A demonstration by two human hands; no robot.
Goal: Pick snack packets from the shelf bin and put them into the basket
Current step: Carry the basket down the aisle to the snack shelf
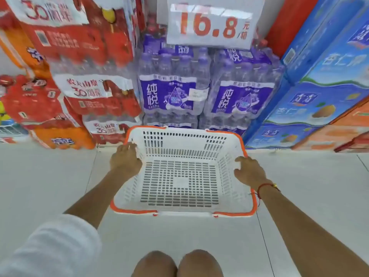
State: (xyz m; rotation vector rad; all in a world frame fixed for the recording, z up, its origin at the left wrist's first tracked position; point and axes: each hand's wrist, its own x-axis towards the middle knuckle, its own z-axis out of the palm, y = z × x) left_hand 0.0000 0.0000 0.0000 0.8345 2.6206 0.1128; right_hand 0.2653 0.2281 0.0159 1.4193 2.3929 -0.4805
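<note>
A white plastic basket (180, 212) with an orange rim is in front of me above the pale tiled floor, with nothing inside it. My left hand (125, 159) grips its left rim, fingers curled over the edge. My right hand (249, 170) grips the right rim the same way; a red string bracelet is on that wrist. No snack packets or shelf bin are in view.
Shrink-wrapped packs of purple-labelled water bottles (169, 92) are stacked straight ahead under a 16.8 price sign (211, 25). Red and orange bottle packs (83, 56) stand at the left, blue cartons (327, 80) at the right. My knees (177, 264) show at the bottom.
</note>
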